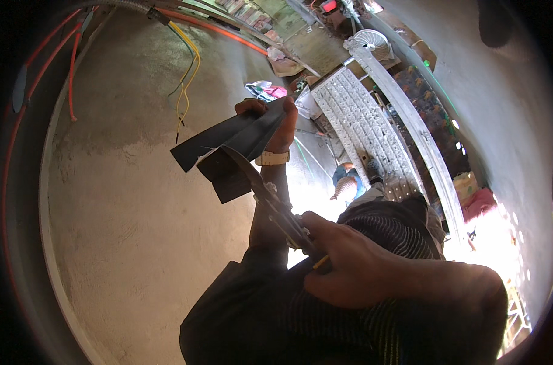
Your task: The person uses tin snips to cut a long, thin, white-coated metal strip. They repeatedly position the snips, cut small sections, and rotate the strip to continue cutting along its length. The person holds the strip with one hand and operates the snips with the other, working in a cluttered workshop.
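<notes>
My left hand [282,129], with a pale band at the wrist, is closed round a dark, folded strip of thin sheet [235,137]. One end of the strip points left, and a flap hangs down from it. In my right hand [352,263] are tin snips [278,205], gripped by the handles, with a bit of yellow showing at the grip. The snips slant up and left, and their jaws meet the strip at the flap. Whether the blades are closed on it is hard to make out in the shadow.
A perforated metal plank [368,131] lies below on the right, with a foot on it. A pale beam [416,125] runs beside it. Another person [347,180] is far below. Yellow and green wires [184,91] hang from the plastered wall [136,213] at left.
</notes>
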Tool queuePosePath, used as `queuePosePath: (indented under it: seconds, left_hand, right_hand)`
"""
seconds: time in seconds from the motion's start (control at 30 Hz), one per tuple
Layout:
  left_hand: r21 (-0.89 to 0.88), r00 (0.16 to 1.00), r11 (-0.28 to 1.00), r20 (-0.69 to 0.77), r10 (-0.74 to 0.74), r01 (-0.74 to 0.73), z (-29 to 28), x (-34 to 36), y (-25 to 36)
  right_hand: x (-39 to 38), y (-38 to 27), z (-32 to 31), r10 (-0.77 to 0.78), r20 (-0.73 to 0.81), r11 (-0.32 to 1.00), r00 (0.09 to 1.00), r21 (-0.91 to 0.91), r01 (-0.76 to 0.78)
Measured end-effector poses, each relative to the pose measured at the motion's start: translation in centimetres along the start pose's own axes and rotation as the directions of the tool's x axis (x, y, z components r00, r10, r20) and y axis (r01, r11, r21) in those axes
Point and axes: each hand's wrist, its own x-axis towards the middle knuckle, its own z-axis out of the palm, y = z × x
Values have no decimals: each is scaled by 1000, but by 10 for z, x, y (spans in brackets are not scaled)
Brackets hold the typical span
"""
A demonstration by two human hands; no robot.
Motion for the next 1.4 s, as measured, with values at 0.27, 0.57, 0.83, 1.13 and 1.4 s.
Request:
queuePosePath:
  seconds: [0.27,0.57,0.83,1.13,1.4]
  left_hand:
    - [-18,1000,1000,23,4,-4,4,-10,-20]
    - [-28,1000,999,22,-17,17,-1,-16,-28]
    - [-252,998,966,21,-57,61,-18,-22,-40]
    - [-239,997,971,-57,-46,31,-30,-20,-45]
    - [-116,995,993,-98,-31,20,-29,-20,-41]
  right_hand:
    - [12,13,-4,5,-4,1000,1000,-29,-5]
    - [19,20,4,21,-71,999,997,-46,-24]
    - [29,21,13,-11,-74,998,997,-59,7]
    - [45,4,16,86,-5,981,996,-175,-86]
    - [52,7,11,163,89,986,983,-59,-158]
